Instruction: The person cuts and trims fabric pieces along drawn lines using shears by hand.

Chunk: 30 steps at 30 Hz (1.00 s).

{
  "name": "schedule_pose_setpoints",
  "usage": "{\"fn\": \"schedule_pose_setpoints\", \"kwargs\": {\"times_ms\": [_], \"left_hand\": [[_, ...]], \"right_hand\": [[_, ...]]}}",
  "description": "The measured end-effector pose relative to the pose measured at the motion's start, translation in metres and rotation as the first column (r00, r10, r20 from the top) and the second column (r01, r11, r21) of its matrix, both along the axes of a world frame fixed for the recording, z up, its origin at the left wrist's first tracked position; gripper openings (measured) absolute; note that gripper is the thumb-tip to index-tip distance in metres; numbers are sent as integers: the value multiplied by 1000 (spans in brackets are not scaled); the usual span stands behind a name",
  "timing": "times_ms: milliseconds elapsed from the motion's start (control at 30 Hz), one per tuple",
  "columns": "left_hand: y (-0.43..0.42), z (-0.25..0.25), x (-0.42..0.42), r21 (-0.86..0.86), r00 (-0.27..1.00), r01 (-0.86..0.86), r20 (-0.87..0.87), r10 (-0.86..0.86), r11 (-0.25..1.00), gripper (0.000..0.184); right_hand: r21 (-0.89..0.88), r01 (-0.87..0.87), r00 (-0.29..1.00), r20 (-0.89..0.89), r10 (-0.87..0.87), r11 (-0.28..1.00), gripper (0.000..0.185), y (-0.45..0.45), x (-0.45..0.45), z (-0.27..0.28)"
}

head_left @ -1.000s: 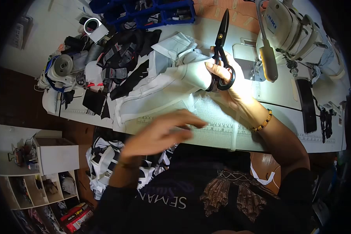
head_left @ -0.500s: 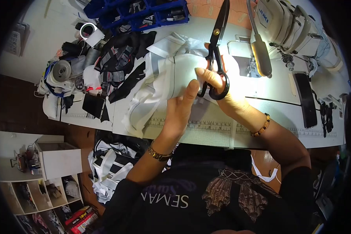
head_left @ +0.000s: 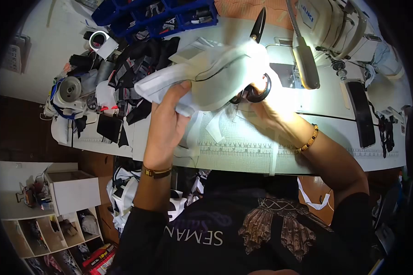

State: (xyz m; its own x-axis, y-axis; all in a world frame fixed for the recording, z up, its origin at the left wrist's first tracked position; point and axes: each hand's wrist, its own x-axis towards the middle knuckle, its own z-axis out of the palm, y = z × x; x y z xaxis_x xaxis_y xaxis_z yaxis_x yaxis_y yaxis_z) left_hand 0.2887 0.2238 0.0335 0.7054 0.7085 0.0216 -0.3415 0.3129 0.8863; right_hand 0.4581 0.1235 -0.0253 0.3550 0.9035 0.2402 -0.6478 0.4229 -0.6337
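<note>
White fabric with a dark seam line is lifted over the table between my two hands. Closed on its left part, my left hand has the thumb on top of the cloth. Black-handled scissors are in my right hand, with a handle loop around the thumb side and the blades pointing away from me. Cloth covers the middle of the scissors, and bright lamp glare washes out the right fingers. I cannot tell whether the right fingers also pinch the cloth.
A sewing machine and a lamp stand at the right. Near them lies a black phone-like slab. Blue bins sit at the back, with dark fabric pieces to the left. A printed ruler runs along the front edge.
My left hand has moved left and taken hold of the fabric, raising and stretching it. The fabric now hides much of the scissors, which sit slightly lower in view.
</note>
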Motion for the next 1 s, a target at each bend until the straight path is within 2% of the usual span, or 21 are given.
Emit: {"fn": "schedule_pose_setpoints", "kwargs": {"times_ms": [33, 133, 233, 267, 367, 400, 567, 667, 767, 800, 900, 933, 1000], "left_hand": [[3, 3, 0, -18, 999, -4, -50, 3, 1000, 26], [19, 8, 0, -56, 987, 21, -161, -30, 998, 25], [39, 13, -6, -50, 960, 131, -244, -139, 990, 24], [41, 17, -6, -32, 951, 129, -279, -133, 991, 24], [54, 17, -4, 5, 940, 147, -311, -138, 989, 24], [58, 17, -4, 43, 938, 178, -310, -157, 983, 25], [67, 19, 1, 167, 910, 292, -353, -219, 942, 29], [75, 15, 4, -28, 920, 378, -100, -378, 926, 41], [65, -3, 13, -251, 811, 566, 337, -478, 785, 59], [53, -12, 16, -334, 793, 595, 390, -468, 731, 66], [18, -19, 32, -290, 924, 382, 145, -354, 878, 63], [8, -12, 36, -326, 924, 381, 176, -341, 865, 59], [0, -4, 42, -213, 940, 341, 60, -336, 916, 55]], "right_hand": [[69, -85, 993, -75, 90, 994, 30, -3, 4, 1], [-23, -15, 976, -217, 9, 1000, 38, -2, 1, 9], [-188, 161, 987, 52, -154, 969, 55, 3, -1, 16], [-12, 167, 982, 92, -165, 986, 56, 3, 1, 5], [-186, 202, 974, 140, -177, 962, 57, 6, 4, 11], [-205, 193, 980, 92, -177, 959, 56, 5, 1, 18], [-235, 271, 938, 282, -201, 933, 55, 6, 1, 15], [-249, 299, 916, 346, -204, 921, 56, 6, 1, 17], [-208, 299, 920, 324, -222, 931, 57, 8, 2, 18], [-196, 300, 920, 318, -228, 934, 57, 8, 4, 17], [-183, 347, 903, 331, -275, 920, 63, 9, 7, 15], [-181, 368, 894, 338, -293, 912, 66, 10, 7, 14], [-176, 380, 886, 351, -303, 908, 65, 9, 8, 15]]}}
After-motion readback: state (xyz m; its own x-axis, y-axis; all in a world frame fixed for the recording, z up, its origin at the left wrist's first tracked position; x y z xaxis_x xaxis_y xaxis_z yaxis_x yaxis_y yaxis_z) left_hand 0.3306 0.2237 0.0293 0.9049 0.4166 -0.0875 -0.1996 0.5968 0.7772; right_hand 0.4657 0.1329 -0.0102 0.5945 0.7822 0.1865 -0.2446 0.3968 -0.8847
